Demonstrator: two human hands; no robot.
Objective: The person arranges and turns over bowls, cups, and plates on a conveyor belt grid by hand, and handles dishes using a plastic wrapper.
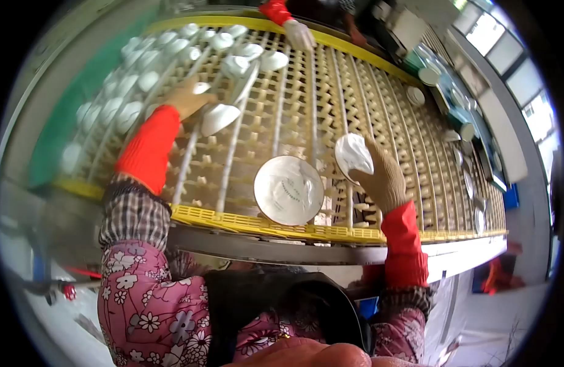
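Observation:
Gloved in tan, my right hand [384, 177] grips a white bowl [353, 154] by its edge, fingers behind and thumb in front. To the left of it, a larger white bowl [288, 191] with a dark rim and a small green print rests face up near the belt's front edge. My left hand [187, 100], also gloved, reaches far left with thumb and fingers closed about a small white bowl [201, 88], partly hidden by the glove. Just below that hand a tilted white bowl [220, 118] lies on the slatted conveyor [300, 128].
Several white bowls [148, 61] stand in tilted rows at the far left. Yellow side rails [263, 227] border the conveyor. Across it, another person's gloved hand [300, 35] rests near the far rail. More dishes [429, 76] stand along the right side.

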